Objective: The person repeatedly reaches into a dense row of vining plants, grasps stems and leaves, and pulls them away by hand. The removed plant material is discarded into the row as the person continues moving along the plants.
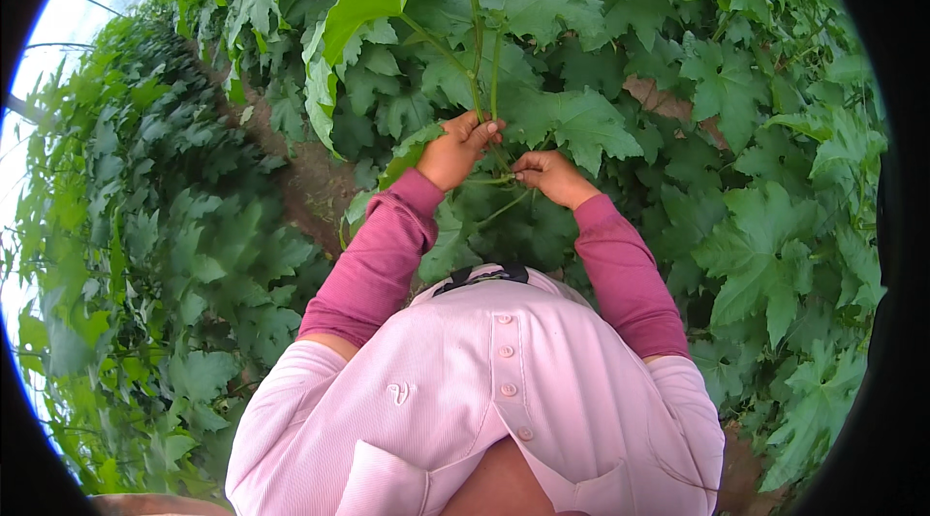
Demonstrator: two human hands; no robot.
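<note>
A green climbing vine stem (476, 29) runs upright in front of me, with lobed leaves on long stalks. My left hand (459, 147) grips this stem between thumb and fingers. Slightly lower and to the right, my right hand (546, 173) pinches a thin green shoot (494, 180) at the stem's lower part. Fingertips cover the exact spot of that pinch. A large pale-edged leaf (363, 11) hangs from the vine at upper left, and a broad lobed leaf (581, 125) spreads just above my right hand.
Dense foliage (763, 254) rises close on the right. Another leafy row (167, 225) stands at the left, past a strip of bare soil (309, 182). Dry brown leaves (657, 98) show among the green ones. Thin dark lines cross the bright background at upper left.
</note>
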